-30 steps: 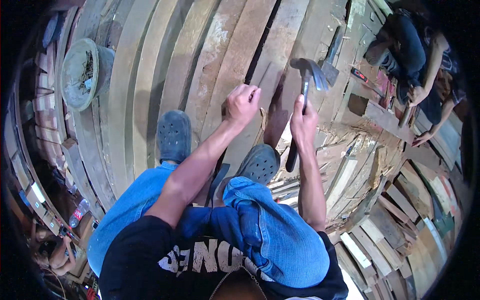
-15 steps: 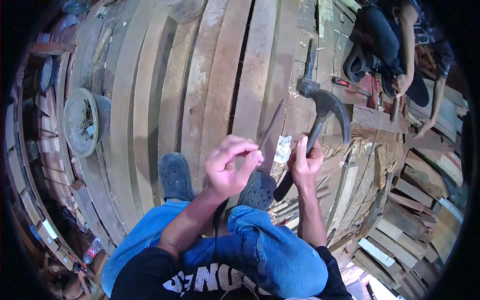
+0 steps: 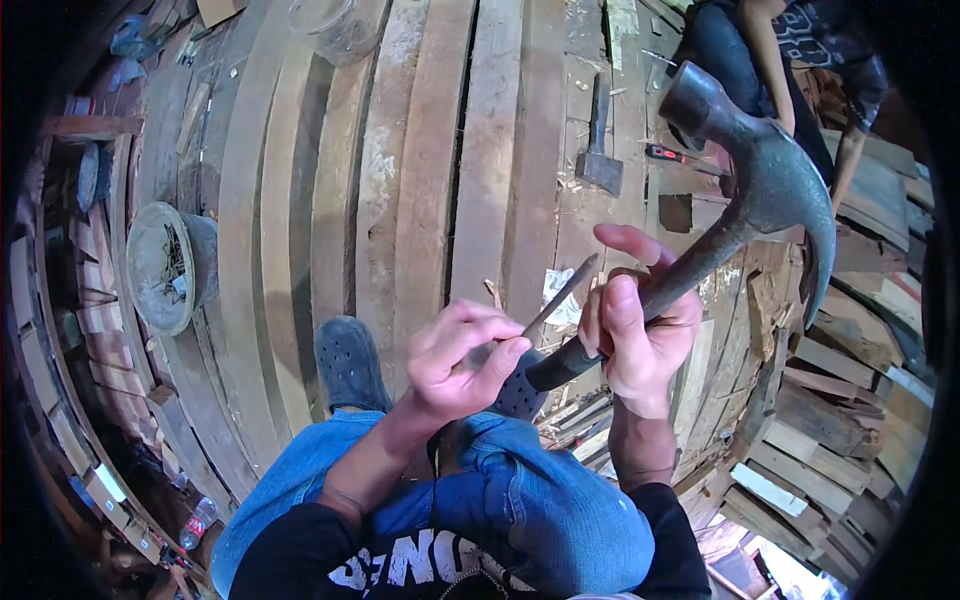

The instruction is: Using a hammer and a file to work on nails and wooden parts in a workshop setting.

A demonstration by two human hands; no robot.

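My left hand (image 3: 465, 362) pinches a long dark nail (image 3: 562, 294), whose tapered tip slants up and to the right. To its right, my right hand (image 3: 648, 340) is wrapped round the handle of a claw hammer (image 3: 775, 170). The hammer is raised, with its head up and right and its claw curving down; the handle's butt end comes near the nail and my left fingers. The nail's rear end is hidden in my left hand.
Spaced wooden beams (image 3: 420, 170) run away ahead. A hatchet (image 3: 600, 165) and a red-and-black-handled tool (image 3: 685, 158) lie beyond my right hand. A bucket (image 3: 165, 270) of nail-like pieces stands left. Another person (image 3: 725, 50) is at the far right; wood scraps (image 3: 810, 450) pile up right.
My right hand has lifted the hammer closer and to the right, uncovering the hatchet on the floor. The nail in my left hand has tilted lower toward the right.
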